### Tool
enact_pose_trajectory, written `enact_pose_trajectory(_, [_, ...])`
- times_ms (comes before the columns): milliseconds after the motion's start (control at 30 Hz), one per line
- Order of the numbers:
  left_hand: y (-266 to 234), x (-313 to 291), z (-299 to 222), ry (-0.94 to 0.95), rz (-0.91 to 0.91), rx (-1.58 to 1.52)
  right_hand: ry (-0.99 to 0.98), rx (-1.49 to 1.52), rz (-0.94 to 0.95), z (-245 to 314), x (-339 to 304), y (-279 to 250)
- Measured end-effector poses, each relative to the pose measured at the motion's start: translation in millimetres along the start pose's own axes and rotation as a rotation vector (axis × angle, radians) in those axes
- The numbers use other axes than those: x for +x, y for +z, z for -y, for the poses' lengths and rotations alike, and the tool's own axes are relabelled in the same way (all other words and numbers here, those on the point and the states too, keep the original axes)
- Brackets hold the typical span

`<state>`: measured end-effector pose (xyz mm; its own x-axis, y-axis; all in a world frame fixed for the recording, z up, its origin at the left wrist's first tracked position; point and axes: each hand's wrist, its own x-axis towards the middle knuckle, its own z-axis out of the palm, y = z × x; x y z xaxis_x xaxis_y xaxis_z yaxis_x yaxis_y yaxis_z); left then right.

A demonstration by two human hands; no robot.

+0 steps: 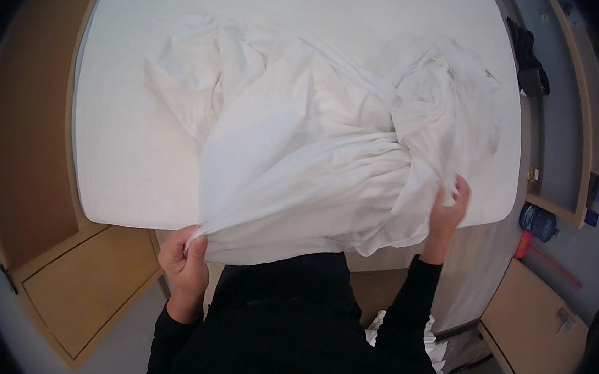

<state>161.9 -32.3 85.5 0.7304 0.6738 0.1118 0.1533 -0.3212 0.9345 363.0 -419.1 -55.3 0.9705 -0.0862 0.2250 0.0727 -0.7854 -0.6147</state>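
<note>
A white bed sheet (301, 166) lies in loose folds over the near half of a mattress (129, 179) with a white cover. At the near left, my left hand (186, 259) is closed in a pinch on a corner of the sheet, pulling the cloth into tight creases. My right hand (448, 208) is at the sheet's right edge, fingers curled around the cloth and slightly blurred. The sheet is bunched in a heap beyond that hand. Part of its front edge hangs past the mattress, close to my body.
A wooden panel (35, 114) and a low wooden cabinet (91, 290) flank the bed on the left. To the right are a blue water jug (537, 222), a wooden-framed glass panel (554, 124), a dark object (529, 65) and a wooden cabinet (536, 329). White cloth (435, 341) lies behind my right arm.
</note>
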Motion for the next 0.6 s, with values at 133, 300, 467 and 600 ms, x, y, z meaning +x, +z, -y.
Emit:
enact_pose_trajectory(133, [-7.3, -1.5, -11.6, 0.102, 0.181, 0.182, -0.378, 0.322, 0.463, 104.5, -7.8, 38.4])
enact_pose_trajectory(300, [-10.5, -2.4, -25.1, 0.309, 0.267, 0.202, -0.605, 0.369, 0.664, 166.0, -7.0, 60.5])
enact_pose_trajectory(467, [-19.8, -6.8, -26.8, 0.307, 0.233, 0.26, -0.565, 0.49, 0.668, 162.0, -2.9, 46.2])
enact_pose_trajectory(600, [-21.6, -10.2, -23.2, 0.33, 0.172, 0.254, -0.578, 0.418, 0.589, 152.8, -5.5, 20.1])
